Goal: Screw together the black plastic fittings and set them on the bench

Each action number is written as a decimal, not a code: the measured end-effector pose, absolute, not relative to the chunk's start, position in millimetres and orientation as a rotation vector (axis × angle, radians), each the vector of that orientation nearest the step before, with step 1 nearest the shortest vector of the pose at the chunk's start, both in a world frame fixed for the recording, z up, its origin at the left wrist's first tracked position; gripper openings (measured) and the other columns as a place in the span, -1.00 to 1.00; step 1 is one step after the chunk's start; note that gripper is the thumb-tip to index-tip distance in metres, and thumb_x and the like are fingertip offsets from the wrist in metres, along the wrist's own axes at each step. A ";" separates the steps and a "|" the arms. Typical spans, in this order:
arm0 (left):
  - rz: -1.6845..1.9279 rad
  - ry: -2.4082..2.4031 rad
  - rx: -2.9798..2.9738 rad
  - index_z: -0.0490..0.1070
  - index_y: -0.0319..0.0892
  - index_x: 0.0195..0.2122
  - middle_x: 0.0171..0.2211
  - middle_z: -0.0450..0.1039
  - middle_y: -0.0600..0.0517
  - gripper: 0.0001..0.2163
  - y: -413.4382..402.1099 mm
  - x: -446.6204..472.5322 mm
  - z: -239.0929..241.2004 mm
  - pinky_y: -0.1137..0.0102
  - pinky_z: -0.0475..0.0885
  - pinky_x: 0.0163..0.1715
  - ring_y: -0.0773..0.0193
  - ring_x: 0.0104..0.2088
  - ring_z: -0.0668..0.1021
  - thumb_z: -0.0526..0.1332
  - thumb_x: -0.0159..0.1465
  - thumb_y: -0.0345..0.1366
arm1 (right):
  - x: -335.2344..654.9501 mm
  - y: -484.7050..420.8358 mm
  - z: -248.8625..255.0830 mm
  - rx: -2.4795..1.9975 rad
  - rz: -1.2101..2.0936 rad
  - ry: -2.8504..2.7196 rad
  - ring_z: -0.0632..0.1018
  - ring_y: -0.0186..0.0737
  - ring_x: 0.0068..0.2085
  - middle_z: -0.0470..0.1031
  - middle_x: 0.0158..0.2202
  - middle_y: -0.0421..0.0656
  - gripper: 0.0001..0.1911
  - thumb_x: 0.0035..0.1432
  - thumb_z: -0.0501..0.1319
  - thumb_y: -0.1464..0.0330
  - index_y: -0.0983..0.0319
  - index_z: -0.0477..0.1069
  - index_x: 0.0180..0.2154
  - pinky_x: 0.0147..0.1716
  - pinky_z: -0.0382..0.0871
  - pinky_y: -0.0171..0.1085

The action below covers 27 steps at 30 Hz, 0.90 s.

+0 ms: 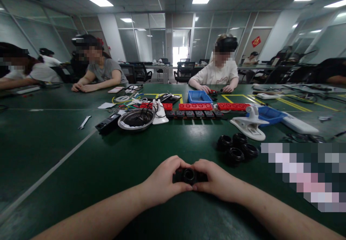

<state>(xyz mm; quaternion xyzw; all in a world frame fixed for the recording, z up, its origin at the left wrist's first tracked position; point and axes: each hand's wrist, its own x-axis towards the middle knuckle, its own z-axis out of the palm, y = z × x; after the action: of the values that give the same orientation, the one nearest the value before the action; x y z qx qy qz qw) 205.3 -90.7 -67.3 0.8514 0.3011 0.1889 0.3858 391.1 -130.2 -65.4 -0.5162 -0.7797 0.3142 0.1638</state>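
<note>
Both of my hands close around a small black ring-shaped part with a round hole facing me, low over the green table. My left hand grips its left side, fingers curled behind and thumb along the near side. From the other side my right hand holds it, and the two thumbs almost meet in front. The fingertips behind the part are partly hidden. To the right, beyond my right hand, a cluster of several similar black rings lies on the table.
Ahead are a metal bowl, red socket strips, a blue bin and a white clip-shaped base. A wrench lies left, near a black box-shaped device. People sit across the table, one handling something red.
</note>
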 end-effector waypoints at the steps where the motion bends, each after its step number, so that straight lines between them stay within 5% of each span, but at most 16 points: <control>1: 0.492 0.770 2.166 0.35 -0.16 -0.26 -0.34 0.29 0.08 -0.73 -91.4 205.9 -67.8 0.45 0.26 -0.37 0.29 -0.33 0.36 0.31 0.00 -0.32 | 390.1 -130.1 -67.0 -1.496 0.884 -2.212 0.34 -0.31 -0.40 0.32 -0.46 -0.24 -0.86 -0.10 0.29 0.43 0.28 0.35 -0.43 -0.43 0.15 -0.38; 9: 0.619 0.968 2.114 0.31 -0.18 -0.32 -0.33 0.30 0.07 -0.73 -99.0 212.0 -75.0 0.38 0.27 -0.29 0.23 -0.28 0.37 0.32 -0.04 -0.38 | 375.7 -134.7 -81.8 -1.740 0.503 -2.143 0.30 -0.28 -0.45 0.29 -0.48 -0.20 -0.69 -0.17 0.31 0.23 0.27 0.25 -0.47 -0.52 0.07 -0.35; 15: 0.560 0.843 2.143 0.34 -0.16 -0.24 -0.32 0.30 0.07 -0.72 -95.2 208.1 -70.8 0.42 0.27 -0.33 0.26 -0.30 0.36 0.30 -0.01 -0.41 | 379.6 -136.0 -71.9 -1.520 0.654 -2.199 0.36 -0.21 -0.32 0.39 -0.35 -0.16 -0.65 -0.13 0.31 0.29 0.25 0.34 -0.25 -0.37 0.16 -0.31; 27: 0.540 0.785 2.140 0.35 -0.15 -0.24 -0.33 0.29 0.08 -0.72 -95.6 208.0 -71.6 0.44 0.27 -0.35 0.29 -0.32 0.36 0.31 0.00 -0.34 | 385.5 -131.5 -71.4 -1.581 0.792 -2.213 0.32 -0.31 -0.44 0.32 -0.47 -0.22 -0.79 -0.11 0.30 0.32 0.28 0.33 -0.44 -0.49 0.11 -0.38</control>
<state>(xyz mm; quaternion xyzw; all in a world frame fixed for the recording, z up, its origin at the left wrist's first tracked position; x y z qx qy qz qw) 208.0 -95.6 -71.6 0.8417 0.3085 0.2125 0.3888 385.5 -131.5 -71.4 -0.5516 -0.7719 0.2764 0.1537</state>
